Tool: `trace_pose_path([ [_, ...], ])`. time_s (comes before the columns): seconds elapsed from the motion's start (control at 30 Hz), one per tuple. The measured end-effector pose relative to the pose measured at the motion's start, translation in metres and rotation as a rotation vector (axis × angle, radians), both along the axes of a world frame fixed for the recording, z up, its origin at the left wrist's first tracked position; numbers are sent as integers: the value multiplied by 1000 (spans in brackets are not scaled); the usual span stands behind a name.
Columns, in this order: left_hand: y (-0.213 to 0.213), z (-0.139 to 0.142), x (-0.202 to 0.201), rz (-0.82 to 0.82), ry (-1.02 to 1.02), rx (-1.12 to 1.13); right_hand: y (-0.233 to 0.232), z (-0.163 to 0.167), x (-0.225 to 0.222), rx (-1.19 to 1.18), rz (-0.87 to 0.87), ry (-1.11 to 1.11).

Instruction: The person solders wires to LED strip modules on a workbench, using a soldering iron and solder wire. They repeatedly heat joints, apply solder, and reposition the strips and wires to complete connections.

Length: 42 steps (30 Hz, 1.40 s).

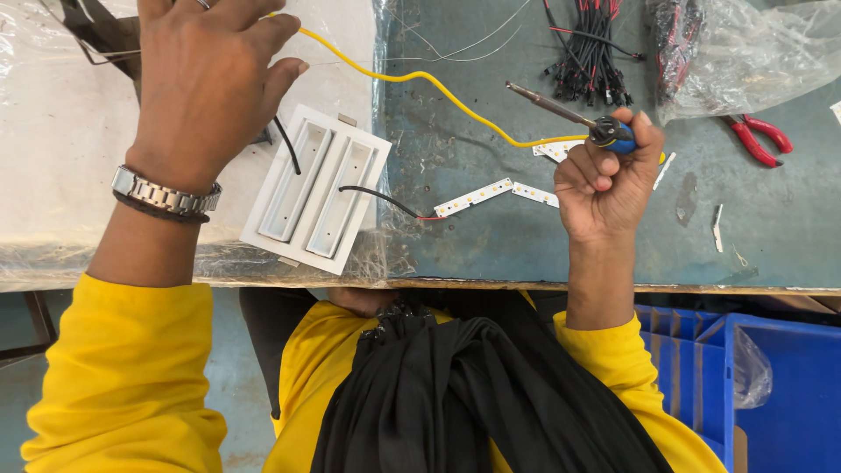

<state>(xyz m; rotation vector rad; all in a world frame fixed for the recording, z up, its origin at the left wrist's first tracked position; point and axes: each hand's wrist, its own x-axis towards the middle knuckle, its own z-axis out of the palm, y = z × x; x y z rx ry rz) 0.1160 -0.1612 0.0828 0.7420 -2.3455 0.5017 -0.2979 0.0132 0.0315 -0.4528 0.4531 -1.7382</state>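
Observation:
My right hand is closed around the blue handle of a soldering iron, whose metal tip points up and to the left. My left hand, with a metal watch on the wrist, reaches over the plastic-covered part of the bench and pinches a yellow wire that runs across to the iron. Below that hand lies a white rectangular light housing with two slots and black leads. White LED strips lie on the bench beside my right hand, joined to one black lead.
A bundle of black and red connector wires lies at the far edge, next to a clear plastic bag. Red-handled pliers rest at the right. Blue plastic crates stand under the bench's front edge.

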Motion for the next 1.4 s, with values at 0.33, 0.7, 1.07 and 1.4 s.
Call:
trace_pose_path([
  [0.33,24,20,5,53,143,77,-1,-12,-26,17,-4,58],
  [0.7,152,-11,-80,-234,335,658,15,-8,-25,2,-4,58],
  [1.07,157,-90,-107,-132,235,691,27,-11,-23,8,17,60],
  [1.4,153,-108,-97,-179,144,521,46,-21,-29,122,-43,208],
])
